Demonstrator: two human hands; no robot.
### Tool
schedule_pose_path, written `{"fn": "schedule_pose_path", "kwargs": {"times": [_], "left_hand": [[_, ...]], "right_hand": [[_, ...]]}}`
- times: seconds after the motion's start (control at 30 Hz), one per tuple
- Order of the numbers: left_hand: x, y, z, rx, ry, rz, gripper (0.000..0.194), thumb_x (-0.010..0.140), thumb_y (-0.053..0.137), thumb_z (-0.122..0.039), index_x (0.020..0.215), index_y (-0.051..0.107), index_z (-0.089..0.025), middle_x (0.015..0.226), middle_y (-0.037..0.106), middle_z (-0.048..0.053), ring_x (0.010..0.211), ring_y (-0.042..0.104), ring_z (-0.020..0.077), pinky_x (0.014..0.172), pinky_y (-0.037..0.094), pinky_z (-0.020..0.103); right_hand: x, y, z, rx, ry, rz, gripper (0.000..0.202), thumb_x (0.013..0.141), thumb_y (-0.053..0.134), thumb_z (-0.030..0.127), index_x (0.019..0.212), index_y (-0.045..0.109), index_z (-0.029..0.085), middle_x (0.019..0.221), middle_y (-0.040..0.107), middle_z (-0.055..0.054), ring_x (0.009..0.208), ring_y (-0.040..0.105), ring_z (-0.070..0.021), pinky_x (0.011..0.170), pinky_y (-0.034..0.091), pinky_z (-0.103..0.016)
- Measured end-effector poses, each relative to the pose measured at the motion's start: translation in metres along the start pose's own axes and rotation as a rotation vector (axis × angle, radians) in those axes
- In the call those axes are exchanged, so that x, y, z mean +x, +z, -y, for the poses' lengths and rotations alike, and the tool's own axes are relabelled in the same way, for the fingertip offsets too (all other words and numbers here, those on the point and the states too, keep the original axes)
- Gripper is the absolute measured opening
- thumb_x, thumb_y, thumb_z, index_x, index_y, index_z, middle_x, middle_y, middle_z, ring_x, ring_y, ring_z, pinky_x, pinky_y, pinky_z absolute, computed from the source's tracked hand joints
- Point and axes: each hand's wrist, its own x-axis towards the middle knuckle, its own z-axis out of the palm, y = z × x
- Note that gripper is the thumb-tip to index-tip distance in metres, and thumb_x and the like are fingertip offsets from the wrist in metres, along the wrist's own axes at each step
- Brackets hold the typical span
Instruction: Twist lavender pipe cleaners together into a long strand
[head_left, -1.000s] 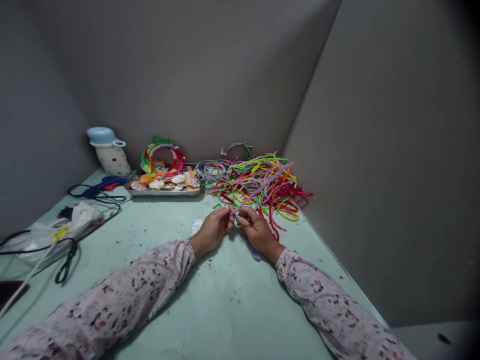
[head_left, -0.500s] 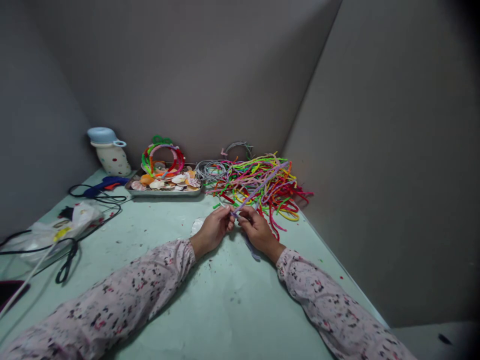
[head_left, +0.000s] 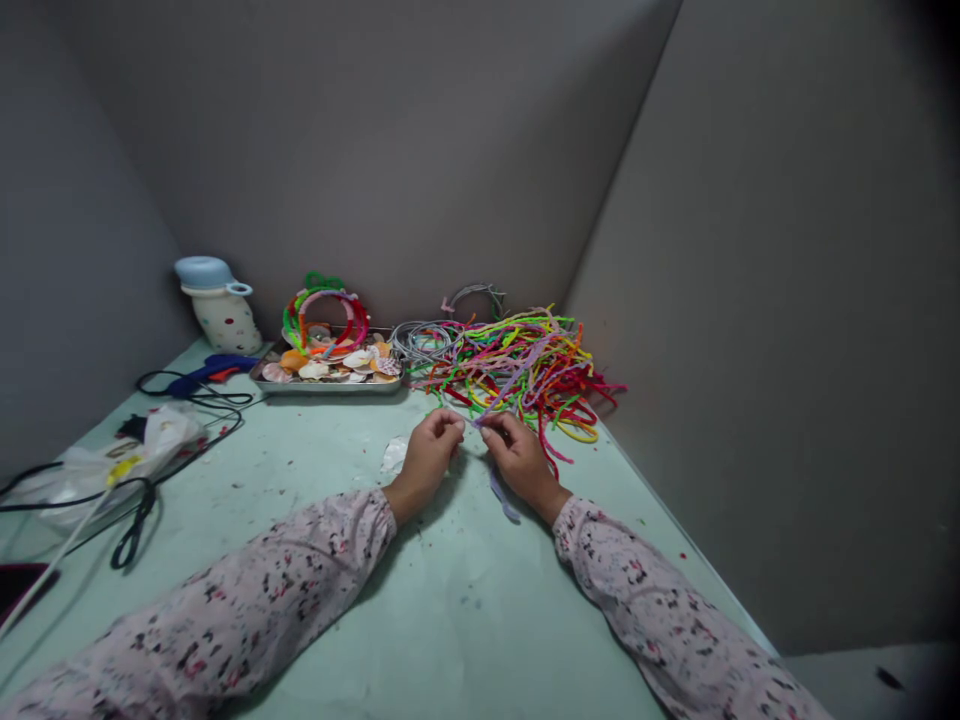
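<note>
The pale green desk, speckled with dark marks and small scraps, stands between grey walls, which meet behind both its far corners. A pale floor shows below, beyond its right edge. The far left corner carries a blue-capped bottle; along the far edge sits a metal tray of seashells, and a heap of coloured pipe cleaners fills the far right corner. A plastic bag lies by the left edge. Nearer than the heap, the right hand pinches a purple pipe cleaner, its length slanting toward that corner. The left hand is beside it, fingertips drawn together; whether they grip anything, I cannot tell.
</note>
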Motion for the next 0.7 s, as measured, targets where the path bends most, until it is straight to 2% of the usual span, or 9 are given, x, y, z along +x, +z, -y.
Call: {"fn": "schedule_pose_path", "kwargs": {"times": [0.17,0.27,0.37,0.53,0.7], "left_hand": [[-0.0036,-0.002,-0.0043,0.281,0.255,-0.104,0.009,0.083,0.053,-0.023,0.089,0.056,-0.017,0.081,0.053,0.0,0.067,0.049,0.0098,0.061,0.041,0.022],[-0.0058,-0.0022,-0.0067,0.454,0.361,-0.116,0.018,0.081,0.053,-0.017,0.098,0.06,-0.017,0.096,0.051,0.003,0.07,0.051,0.0099,0.066,0.044,0.024],[-0.0065,-0.0018,-0.0067,0.521,0.394,-0.082,0.025,0.082,0.051,-0.014,0.103,0.062,-0.019,0.104,0.049,0.006,0.073,0.053,0.0107,0.067,0.046,0.025],[-0.0059,-0.0008,-0.0061,0.564,0.439,-0.031,0.024,0.084,0.05,-0.013,0.104,0.062,-0.018,0.112,0.049,0.008,0.09,0.055,0.015,0.076,0.048,0.028],[-0.003,-0.0014,-0.0023,0.603,0.396,0.055,0.017,0.085,0.05,-0.016,0.098,0.062,-0.017,0.099,0.055,0.006,0.081,0.055,0.0146,0.075,0.047,0.029]], "right_hand": [[0.0005,-0.0013,0.0037,-0.035,-0.049,0.009,0.015,0.088,0.052,0.02,0.098,0.063,0.022,0.095,0.064,-0.003,0.093,0.059,-0.018,0.085,0.045,-0.032],[0.0008,-0.0018,0.0043,-0.033,-0.054,0.022,0.015,0.088,0.051,0.019,0.097,0.062,0.021,0.095,0.063,-0.003,0.093,0.059,-0.0179,0.084,0.045,-0.032],[0.0016,-0.0022,0.0041,-0.036,-0.055,0.02,0.014,0.088,0.051,0.019,0.097,0.062,0.021,0.094,0.063,-0.003,0.093,0.059,-0.0182,0.085,0.044,-0.033],[0.0022,-0.0031,0.0052,-0.05,-0.078,0.021,0.014,0.088,0.051,0.018,0.095,0.062,0.022,0.092,0.061,-0.003,0.091,0.058,-0.0182,0.083,0.044,-0.032],[0.0015,-0.0037,0.0053,-0.082,-0.085,0.014,0.012,0.088,0.05,0.018,0.091,0.061,0.022,0.089,0.059,-0.003,0.09,0.056,-0.0191,0.082,0.044,-0.034]]}}
